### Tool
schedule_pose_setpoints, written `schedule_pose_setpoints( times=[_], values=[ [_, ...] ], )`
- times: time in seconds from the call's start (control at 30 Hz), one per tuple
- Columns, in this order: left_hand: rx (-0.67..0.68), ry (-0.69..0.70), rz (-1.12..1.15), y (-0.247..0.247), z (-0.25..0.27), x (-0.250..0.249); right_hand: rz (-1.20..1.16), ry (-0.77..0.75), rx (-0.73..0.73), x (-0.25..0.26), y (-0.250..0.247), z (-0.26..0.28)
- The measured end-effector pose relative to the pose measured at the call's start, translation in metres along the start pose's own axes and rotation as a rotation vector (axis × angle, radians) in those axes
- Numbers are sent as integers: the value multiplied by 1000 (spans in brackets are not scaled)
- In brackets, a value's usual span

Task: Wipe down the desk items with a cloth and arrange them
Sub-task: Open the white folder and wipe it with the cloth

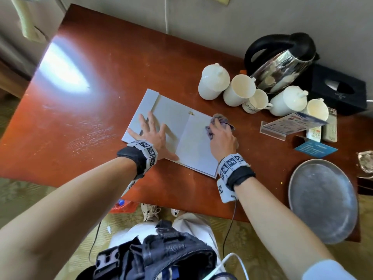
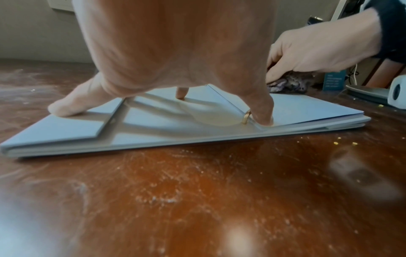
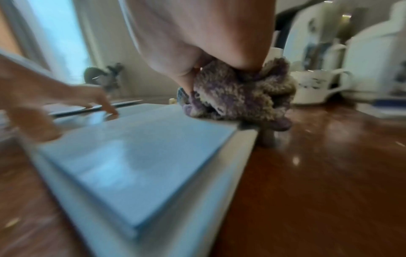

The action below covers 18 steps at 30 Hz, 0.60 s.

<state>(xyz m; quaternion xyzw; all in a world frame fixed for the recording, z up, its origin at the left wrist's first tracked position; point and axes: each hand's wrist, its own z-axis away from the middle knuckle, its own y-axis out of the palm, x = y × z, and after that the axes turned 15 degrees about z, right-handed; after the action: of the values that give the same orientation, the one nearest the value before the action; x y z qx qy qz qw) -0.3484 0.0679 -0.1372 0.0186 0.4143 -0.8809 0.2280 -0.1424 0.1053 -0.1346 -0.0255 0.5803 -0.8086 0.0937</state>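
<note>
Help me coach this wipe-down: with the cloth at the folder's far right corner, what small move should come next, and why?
Probably drag the cloth back toward the body along the folder. The right hand grips it bunched at the far right corner, partly overhanging the desk, while the left hand presses the folder flat with spread fingers, so it seems steadied for a stroke.

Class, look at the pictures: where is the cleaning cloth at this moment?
In the head view the cloth is bunched under the right hand, at the far right edge of the grey folder, just short of the white cups.
</note>
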Motion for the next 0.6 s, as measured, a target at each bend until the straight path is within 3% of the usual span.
schedule_pose_setpoints(
  times=[0.17,0.23,0.37,0.47,0.53,0.6],
  values=[
    [-13,5,7,3,1,2,-74,-287,-28,42,7,32],
    [-22,6,4,3,2,2,-74,-330,-16,39,10,55],
    [-16,8,-13,2,3,1,-95,-160,49,-7,13,57],
    [-20,3,-14,1,2,1,-134,-5,34,-5,11,29],
    [-23,6,-5,3,2,1,-104,-30,16,17,15,22],
    [-36,12,9,6,0,3,-141,-176,1,36,14,32]
  ],
)
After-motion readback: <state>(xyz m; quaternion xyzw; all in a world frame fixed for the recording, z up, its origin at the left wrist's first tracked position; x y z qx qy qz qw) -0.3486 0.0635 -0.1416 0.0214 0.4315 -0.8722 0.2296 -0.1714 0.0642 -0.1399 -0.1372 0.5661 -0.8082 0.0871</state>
